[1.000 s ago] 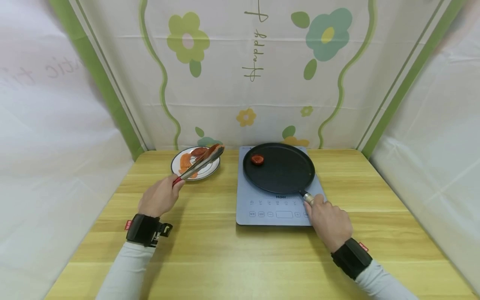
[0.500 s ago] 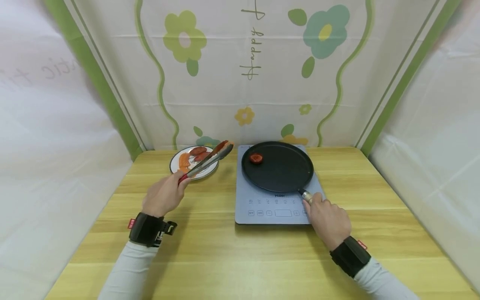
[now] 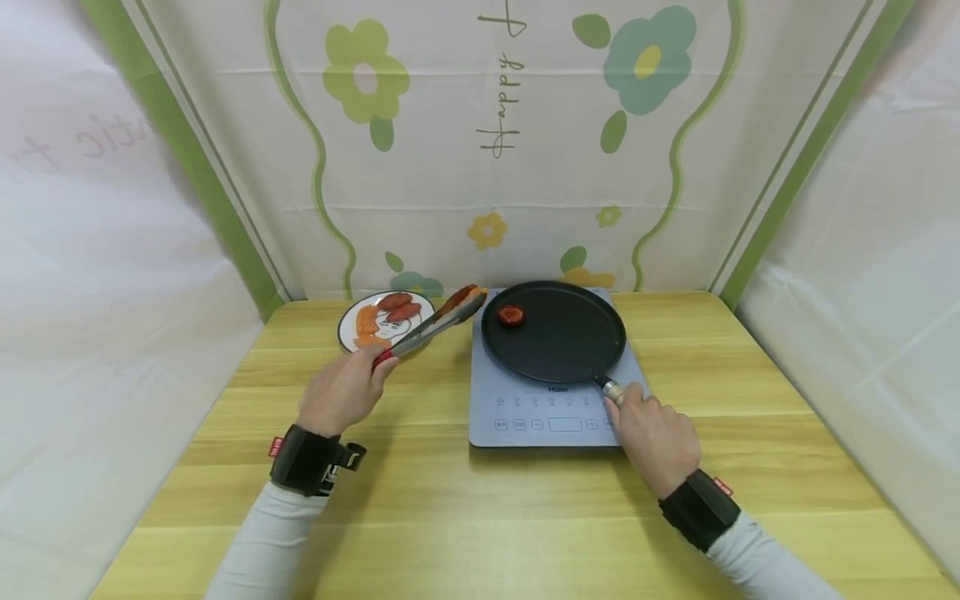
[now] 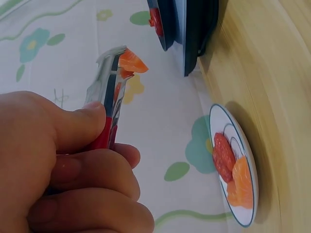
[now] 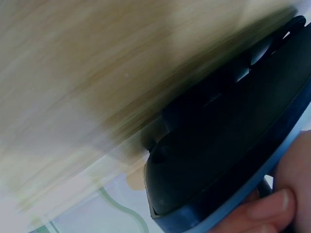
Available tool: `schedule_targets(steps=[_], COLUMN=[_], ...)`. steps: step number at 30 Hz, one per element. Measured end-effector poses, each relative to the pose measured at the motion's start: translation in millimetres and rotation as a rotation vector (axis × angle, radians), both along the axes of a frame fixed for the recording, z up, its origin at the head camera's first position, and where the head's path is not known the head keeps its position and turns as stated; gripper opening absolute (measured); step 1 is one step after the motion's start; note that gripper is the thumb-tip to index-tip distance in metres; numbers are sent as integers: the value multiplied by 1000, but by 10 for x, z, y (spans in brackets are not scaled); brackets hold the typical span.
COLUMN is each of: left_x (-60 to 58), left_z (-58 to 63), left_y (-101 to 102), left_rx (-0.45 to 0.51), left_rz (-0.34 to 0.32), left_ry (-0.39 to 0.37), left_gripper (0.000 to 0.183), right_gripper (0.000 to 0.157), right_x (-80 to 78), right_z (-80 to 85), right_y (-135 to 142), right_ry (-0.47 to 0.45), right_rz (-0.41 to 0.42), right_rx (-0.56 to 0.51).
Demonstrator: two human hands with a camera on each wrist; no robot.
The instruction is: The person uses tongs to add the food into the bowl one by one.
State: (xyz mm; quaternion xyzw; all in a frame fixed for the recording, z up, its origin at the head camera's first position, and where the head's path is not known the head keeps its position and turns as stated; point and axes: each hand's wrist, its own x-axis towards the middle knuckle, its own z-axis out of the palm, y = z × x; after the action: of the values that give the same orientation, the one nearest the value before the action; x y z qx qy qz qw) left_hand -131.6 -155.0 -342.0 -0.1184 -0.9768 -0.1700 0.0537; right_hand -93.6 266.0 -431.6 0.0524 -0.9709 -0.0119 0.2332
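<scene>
My left hand (image 3: 341,393) grips red-handled metal tongs (image 3: 447,320), their tips pointing up and right at the left edge of the pan. An orange piece of food (image 4: 132,61) sits between the tips. My right hand (image 3: 657,437) holds the handle (image 3: 614,392) of a flat black frying pan (image 3: 566,337). One small red slice of food (image 3: 511,316) lies in the pan near its left side. Behind the tongs is a white plate (image 3: 342,332) with a dark rim, bearing orange pieces (image 3: 367,319) and dark red pieces (image 3: 403,312).
Under the pan is a light blue induction cooker (image 3: 510,410) with touch controls along its front. The wooden table (image 3: 480,525) meets a flowered cloth (image 3: 420,183) at the back. White cloth walls (image 3: 112,275) stand on both sides.
My left hand has carried the tongs with the orange piece rightward, from over the plate to the pan's left edge. My right hand keeps its hold on the pan handle.
</scene>
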Motion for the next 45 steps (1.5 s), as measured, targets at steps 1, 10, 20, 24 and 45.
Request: schedule_targets(steps=[1,10,20,24,45], left_x=[0,-4,-16,-27,-48], left_z=[-3,-57,-97,-121,-176], left_y=[19,173,290,336,566], left_rx=[1,-3,2,6,-44], left_rz=[-6,-43,-71,-67,-90], left_ry=[4,2,8,-13,-39], left_gripper=[26,27,27,27,25], right_gripper=[46,45,45,46,47], right_x=[-1,1,0,-2,4], right_z=[-1,8,5,-2,-16], right_y=[1,-4,-11,-15,-13], right_ry=[5,-24,-4,21,95], right_rz=[0,-14,-12,-5,23], right_rx=[0,-13,-11,-9,16])
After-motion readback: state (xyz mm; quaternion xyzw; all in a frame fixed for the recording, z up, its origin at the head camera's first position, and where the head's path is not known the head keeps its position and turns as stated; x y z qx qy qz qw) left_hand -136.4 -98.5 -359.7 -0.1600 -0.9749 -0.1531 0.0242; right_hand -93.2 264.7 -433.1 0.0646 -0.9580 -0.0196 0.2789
